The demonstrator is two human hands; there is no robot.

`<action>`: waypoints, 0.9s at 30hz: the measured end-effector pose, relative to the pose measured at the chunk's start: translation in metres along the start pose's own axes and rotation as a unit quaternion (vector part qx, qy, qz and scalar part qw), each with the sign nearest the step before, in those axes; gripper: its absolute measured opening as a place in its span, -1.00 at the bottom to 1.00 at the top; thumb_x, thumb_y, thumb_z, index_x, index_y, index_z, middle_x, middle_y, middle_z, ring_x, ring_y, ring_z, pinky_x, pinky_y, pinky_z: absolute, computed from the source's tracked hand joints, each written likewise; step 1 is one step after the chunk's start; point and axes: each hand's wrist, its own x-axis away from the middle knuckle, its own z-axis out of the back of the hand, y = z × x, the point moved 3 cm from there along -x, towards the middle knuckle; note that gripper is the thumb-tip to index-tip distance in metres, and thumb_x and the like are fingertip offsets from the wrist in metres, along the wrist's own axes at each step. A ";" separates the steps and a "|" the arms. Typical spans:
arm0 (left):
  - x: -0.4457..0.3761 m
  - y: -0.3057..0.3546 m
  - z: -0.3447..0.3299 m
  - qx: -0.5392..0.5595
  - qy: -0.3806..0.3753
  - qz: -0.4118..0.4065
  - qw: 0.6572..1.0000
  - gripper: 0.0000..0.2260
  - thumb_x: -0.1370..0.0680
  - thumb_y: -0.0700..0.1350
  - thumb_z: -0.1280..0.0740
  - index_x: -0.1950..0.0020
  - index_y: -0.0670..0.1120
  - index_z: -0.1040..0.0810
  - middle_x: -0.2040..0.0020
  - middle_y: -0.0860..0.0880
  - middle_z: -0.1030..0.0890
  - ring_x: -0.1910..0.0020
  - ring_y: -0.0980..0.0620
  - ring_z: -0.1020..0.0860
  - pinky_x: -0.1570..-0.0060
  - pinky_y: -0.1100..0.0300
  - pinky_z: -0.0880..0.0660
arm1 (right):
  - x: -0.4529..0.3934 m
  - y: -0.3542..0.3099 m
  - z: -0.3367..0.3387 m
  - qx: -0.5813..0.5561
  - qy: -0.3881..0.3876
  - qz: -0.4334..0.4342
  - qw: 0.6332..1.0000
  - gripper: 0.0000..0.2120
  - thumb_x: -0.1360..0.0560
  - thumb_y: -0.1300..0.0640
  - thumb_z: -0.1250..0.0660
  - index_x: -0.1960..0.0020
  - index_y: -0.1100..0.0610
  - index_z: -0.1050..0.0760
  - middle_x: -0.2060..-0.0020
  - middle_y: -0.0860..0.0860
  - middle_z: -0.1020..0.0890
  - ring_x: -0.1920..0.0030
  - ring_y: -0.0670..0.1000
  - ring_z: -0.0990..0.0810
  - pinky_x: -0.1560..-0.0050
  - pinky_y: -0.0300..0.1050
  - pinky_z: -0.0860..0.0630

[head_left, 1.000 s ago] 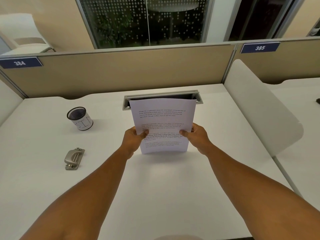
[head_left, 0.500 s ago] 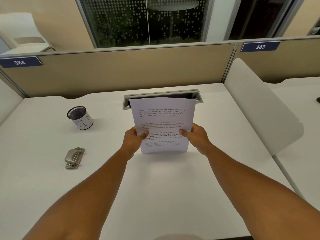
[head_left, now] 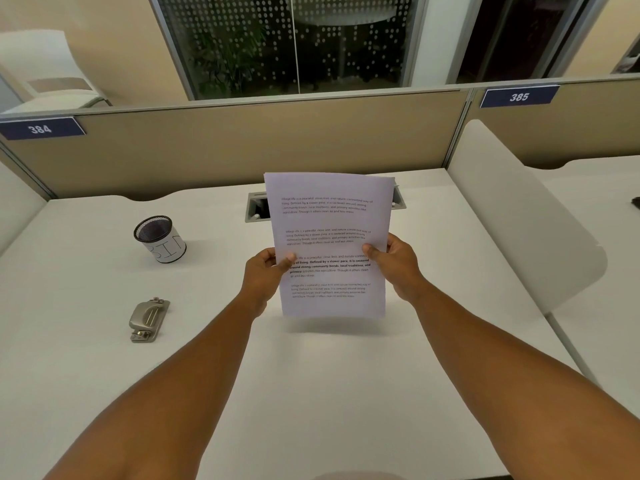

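Printed sheet: upright above the counter, bottom edge lifted clear with a shadow beneath, text turned toward the camera, likely for reading or squaring up.
Left hand: grasping the left edge at mid-height, thumb in front, fingers curled behind.
Right hand: grasping the right edge likewise; two-sided grip probably to keep thin paper flat.
Mesh cup marked BIN and metal hole punch: well apart to the left, untouched.
Cable slot: mostly hidden behind the sheet.
One sheet or several: cannot tell.
Fingertips behind the paper: out of sight.
Small print: largely unreadable.
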 end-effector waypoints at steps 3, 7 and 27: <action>0.000 -0.003 0.002 0.005 0.012 0.014 1.000 -0.74 -0.52 -0.10 -0.46 -0.18 -0.13 -0.59 -0.04 -0.03 -0.70 0.17 0.13 -0.70 0.37 0.38 -0.57 | -0.001 -0.001 0.002 -0.030 0.010 -0.010 0.999 -0.79 -0.50 0.22 -0.41 -0.10 0.04 -0.58 0.01 -0.04 -0.69 0.04 -0.03 -0.68 0.14 -0.22 -0.61; 0.000 -0.009 0.005 0.021 0.046 0.026 0.998 -0.73 -0.52 -0.06 -0.47 -0.16 -0.13 -0.60 -0.04 -0.04 -0.69 0.12 0.12 -0.66 0.32 0.36 -0.55 | -0.002 -0.001 0.005 -0.065 0.023 -0.022 0.997 -0.79 -0.50 0.22 -0.41 -0.10 0.03 -0.59 0.02 -0.07 -0.70 0.05 -0.05 -0.69 0.17 -0.23 -0.60; 0.006 0.014 -0.020 0.217 -0.014 -0.005 0.976 -0.66 -0.50 -0.17 -0.47 -0.24 0.02 -0.52 -0.20 -0.10 -0.65 -0.18 -0.11 -0.61 -0.17 -0.14 -0.58 | -0.003 -0.003 -0.017 -0.319 0.007 -0.132 0.938 -0.65 -0.48 0.30 -0.41 -0.18 -0.03 -0.55 -0.06 0.00 -0.70 -0.07 0.04 -0.66 0.13 0.09 -0.62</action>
